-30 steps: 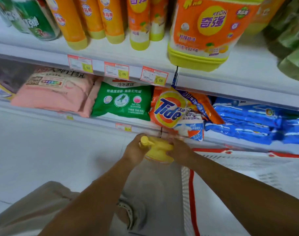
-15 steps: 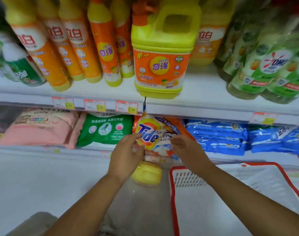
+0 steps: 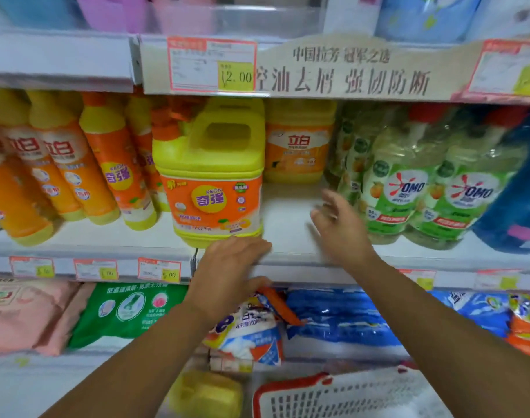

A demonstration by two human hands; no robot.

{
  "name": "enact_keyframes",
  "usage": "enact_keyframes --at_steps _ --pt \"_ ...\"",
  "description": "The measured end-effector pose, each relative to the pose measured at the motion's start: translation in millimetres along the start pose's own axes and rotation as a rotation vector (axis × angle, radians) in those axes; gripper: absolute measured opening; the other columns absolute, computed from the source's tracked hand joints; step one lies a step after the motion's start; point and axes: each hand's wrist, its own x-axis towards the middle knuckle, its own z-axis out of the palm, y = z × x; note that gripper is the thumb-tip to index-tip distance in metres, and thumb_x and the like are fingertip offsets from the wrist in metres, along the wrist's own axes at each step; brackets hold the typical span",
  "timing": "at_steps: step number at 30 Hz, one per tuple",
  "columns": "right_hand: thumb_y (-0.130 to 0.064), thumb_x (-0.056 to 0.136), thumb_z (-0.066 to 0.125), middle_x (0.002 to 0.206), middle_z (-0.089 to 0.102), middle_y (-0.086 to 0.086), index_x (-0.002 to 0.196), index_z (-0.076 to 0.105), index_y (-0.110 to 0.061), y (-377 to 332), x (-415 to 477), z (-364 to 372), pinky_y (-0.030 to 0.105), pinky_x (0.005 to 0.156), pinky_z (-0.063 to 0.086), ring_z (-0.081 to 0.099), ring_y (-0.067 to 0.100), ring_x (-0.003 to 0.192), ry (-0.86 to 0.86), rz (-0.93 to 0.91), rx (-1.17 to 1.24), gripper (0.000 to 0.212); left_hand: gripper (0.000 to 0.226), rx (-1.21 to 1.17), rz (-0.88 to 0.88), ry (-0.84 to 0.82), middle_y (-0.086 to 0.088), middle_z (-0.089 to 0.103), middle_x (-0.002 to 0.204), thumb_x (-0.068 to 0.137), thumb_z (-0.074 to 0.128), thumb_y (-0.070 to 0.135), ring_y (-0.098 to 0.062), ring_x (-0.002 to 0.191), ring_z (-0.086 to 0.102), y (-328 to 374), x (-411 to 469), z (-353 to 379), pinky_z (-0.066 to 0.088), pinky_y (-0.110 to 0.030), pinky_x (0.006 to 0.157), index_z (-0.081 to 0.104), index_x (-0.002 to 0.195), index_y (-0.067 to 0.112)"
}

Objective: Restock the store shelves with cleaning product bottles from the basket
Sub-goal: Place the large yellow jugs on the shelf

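Yellow plastic jug with a moulded handle and an orange label (image 3: 209,176) stands near the front edge of the white middle shelf (image 3: 287,236). The left hand (image 3: 227,270) lies across that edge just below the jug, fingers straight, holding nothing. The right hand (image 3: 339,224) is over the shelf between the jug and the green-labelled clear bottles (image 3: 408,188), fingers spread wide. A blurred yellow bottle (image 3: 206,393) sits just beside the left rim of the red-rimmed white basket (image 3: 287,387).

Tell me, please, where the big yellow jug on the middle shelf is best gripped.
Grip the moulded handle on top of the big yellow jug, reaching in from the front: the jug stands upright, its handle opening faces outward, and the shelf above leaves little room overhead.
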Motion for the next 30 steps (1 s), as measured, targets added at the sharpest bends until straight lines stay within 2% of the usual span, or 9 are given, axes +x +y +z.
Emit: enact_keyframes --at_steps 4,7,10,12,14,18,25,27,30 --pt "-0.048 0.081 0.072 0.144 0.048 0.008 0.150 0.031 -0.022 4 52 31 0.043 0.108 0.042 0.051 0.026 0.126 0.013 0.080 0.059 0.084 0.065 -0.069 0.045 0.065 0.008 0.065 0.120 0.068 0.086 0.040 -0.012 0.109 0.050 -15 -4 13 0.025 -0.023 0.085 0.063 0.127 0.027" --pt "-0.038 0.087 0.072 0.133 0.056 0.014 0.142 0.043 -0.011 15 80 44 0.039 0.100 0.045 0.056 0.032 0.114 -0.029 0.170 0.034 0.067 0.055 -0.094 0.067 0.083 0.012 0.062 0.118 0.079 0.069 0.052 -0.010 0.107 0.049 -19 -4 18 0.025 -0.023 0.084 0.060 0.128 0.030" --pt "-0.046 0.089 0.067 0.128 0.059 0.016 0.129 0.056 -0.016 20 103 53 0.040 0.107 0.042 0.055 0.035 0.120 -0.035 0.121 -0.079 0.051 0.052 -0.115 0.079 0.088 0.016 0.059 0.116 0.083 0.060 0.055 -0.010 0.104 0.049 -22 -6 22 0.029 -0.026 0.084 0.056 0.130 0.033" --pt "-0.063 0.077 0.064 0.156 0.032 0.017 0.153 0.026 -0.012 22 118 62 0.040 0.120 0.023 0.031 0.031 0.144 0.068 0.017 -0.109 0.099 0.051 -0.106 0.080 0.092 0.017 0.058 0.116 0.085 0.058 0.055 -0.010 0.103 0.049 -23 -7 23 0.028 -0.024 0.084 0.055 0.130 0.033" --pt "-0.072 0.068 0.058 0.165 0.006 0.012 0.158 0.001 -0.014 23 128 68 0.041 0.124 0.010 0.008 0.026 0.153 0.128 -0.018 -0.119 0.122 0.050 -0.096 0.078 0.096 0.016 0.059 0.115 0.085 0.057 0.056 -0.010 0.102 0.049 -23 -6 23 0.026 -0.023 0.083 0.055 0.130 0.033" --pt "-0.050 0.070 0.074 0.162 0.023 0.008 0.157 0.009 -0.024 32 130 63 0.048 0.119 0.027 0.026 0.027 0.148 0.182 -0.041 0.018 0.112 0.050 -0.089 0.077 0.103 0.016 0.059 0.114 0.086 0.056 0.055 -0.011 0.101 0.048 -23 -6 24 0.025 -0.023 0.082 0.054 0.130 0.033" --pt "-0.069 0.053 0.075 0.160 0.028 0.005 0.157 0.012 -0.023 42 132 65 0.048 0.118 0.029 0.029 0.024 0.147 0.257 0.027 0.091 0.131 0.050 -0.096 0.065 0.095 0.014 0.060 0.114 0.086 0.056 0.054 -0.012 0.102 0.049 -22 -6 22 0.026 -0.024 0.083 0.054 0.131 0.033" --pt "-0.054 0.065 0.083 0.162 0.022 0.007 0.158 0.007 -0.017 22 126 61 0.038 0.120 0.022 0.024 0.024 0.148 0.228 0.041 0.072 0.126 0.050 -0.097 0.063 0.096 0.014 0.060 0.115 0.086 0.056 0.055 -0.012 0.103 0.049 -22 -6 23 0.025 -0.024 0.083 0.054 0.131 0.033" --pt "-0.034 0.070 0.086 0.158 0.032 0.004 0.157 0.016 -0.017 22 132 57 0.032 0.116 0.029 0.035 0.022 0.143 0.214 0.059 0.161 0.113 0.050 -0.105 0.064 0.094 0.014 0.060 0.115 0.086 0.057 0.054 -0.012 0.103 0.049 -21 -7 23 0.026 -0.024 0.084 0.055 0.131 0.032"
